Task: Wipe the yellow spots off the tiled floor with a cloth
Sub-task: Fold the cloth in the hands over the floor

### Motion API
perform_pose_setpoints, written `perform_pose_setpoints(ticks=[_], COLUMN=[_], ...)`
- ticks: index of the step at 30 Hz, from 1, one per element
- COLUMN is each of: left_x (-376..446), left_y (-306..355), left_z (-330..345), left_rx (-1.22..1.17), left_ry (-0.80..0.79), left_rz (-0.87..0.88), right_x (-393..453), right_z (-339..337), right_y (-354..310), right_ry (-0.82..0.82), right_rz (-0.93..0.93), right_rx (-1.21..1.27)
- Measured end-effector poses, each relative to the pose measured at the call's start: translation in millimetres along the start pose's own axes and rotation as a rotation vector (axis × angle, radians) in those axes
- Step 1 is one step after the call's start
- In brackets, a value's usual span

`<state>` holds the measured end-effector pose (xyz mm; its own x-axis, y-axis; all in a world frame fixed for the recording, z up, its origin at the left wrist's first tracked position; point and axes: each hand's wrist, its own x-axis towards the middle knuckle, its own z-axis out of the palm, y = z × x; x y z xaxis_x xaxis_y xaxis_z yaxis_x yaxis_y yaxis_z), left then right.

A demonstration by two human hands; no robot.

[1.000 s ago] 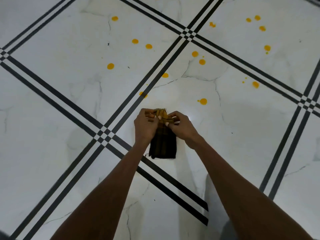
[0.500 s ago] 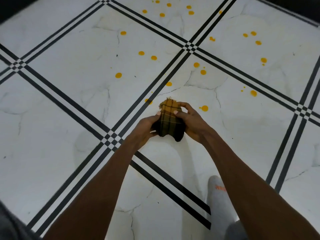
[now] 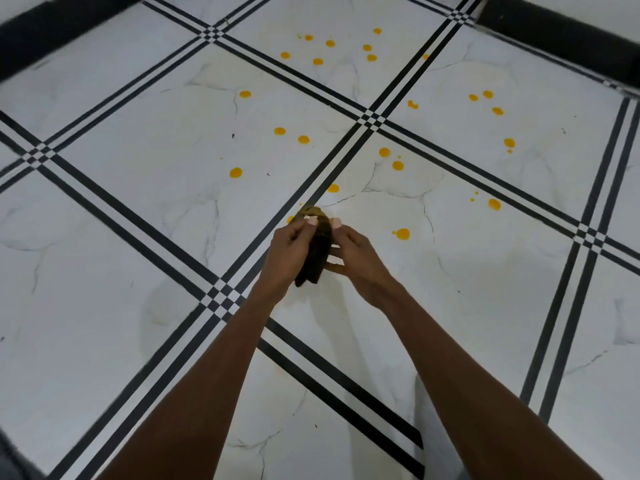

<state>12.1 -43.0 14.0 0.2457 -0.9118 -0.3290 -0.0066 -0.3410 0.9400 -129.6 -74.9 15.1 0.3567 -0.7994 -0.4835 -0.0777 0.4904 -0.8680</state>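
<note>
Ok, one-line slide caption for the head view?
Both hands, left hand and right hand, hold a folded dark cloth above the tiled floor, yellow spots unwiped.

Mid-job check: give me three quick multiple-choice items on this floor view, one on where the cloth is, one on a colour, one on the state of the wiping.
1. Where is the cloth?
A. Spread flat on the floor
B. Held between both hands above the floor
C. Draped over one forearm

2. What colour are the spots on the tiled floor?
A. Red
B. Blue
C. Yellow

3. How far along is the wiping?
A. Many spots remain on the tiles
B. All spots are gone
C. Only one spot is left

Answers:
1 B: the left hand and right hand grip the bunched cloth from either side.
2 C: every spot shows yellow-orange against white tile.
3 A: spots lie scattered across several tiles ahead of the hands.
</note>
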Motion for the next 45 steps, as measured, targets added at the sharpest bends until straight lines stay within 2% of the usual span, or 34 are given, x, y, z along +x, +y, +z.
perform_pose_setpoints(ticks=[5, 9, 12, 20, 23, 27, 33, 36, 40, 42, 45], left_x=[0, -1, -3, -1, 1, 6, 10, 10, 8, 6, 5], left_y=[-5, -9, -13, -13, -15, -20, -17, -15, -10, -11, -14], left_z=[-2, -1, -2, 2, 3, 0, 4, 6, 7, 6, 6], left_rx=[0.169, 0.441, 0.472, 0.465, 0.361, 0.05, -0.172, -0.253, -0.376, -0.316, -0.248], left_ry=[-0.073, 0.078, 0.179, 0.169, 0.17, 0.116, 0.112, 0.101, 0.07, 0.032, 0.083], left_rz=[0.077, 0.197, 0.193, 0.142, 0.091, -0.113, -0.281, -0.338, -0.351, -0.299, -0.216], right_x=[4, 5, 4, 4, 6, 8, 8, 8, 8, 7, 5], right_z=[8, 16, 20, 12, 6, 1, -5, -9, -11, -13, -13], right_y=[2, 13, 16, 17, 17, 16, 11, 9, 8, 8, 2], right_ry=[0.026, 0.029, 0.065, 0.072, 0.086, 0.101, 0.156, 0.155, 0.146, 0.136, 0.124], right_rz=[0.084, 0.101, 0.129, 0.167, 0.148, 0.151, 0.131, 0.105, 0.067, 0.025, -0.035], right_rx=[0.268, 0.214, 0.221, 0.255, 0.237, 0.229, 0.202, 0.11, -0.011, -0.059, -0.201])
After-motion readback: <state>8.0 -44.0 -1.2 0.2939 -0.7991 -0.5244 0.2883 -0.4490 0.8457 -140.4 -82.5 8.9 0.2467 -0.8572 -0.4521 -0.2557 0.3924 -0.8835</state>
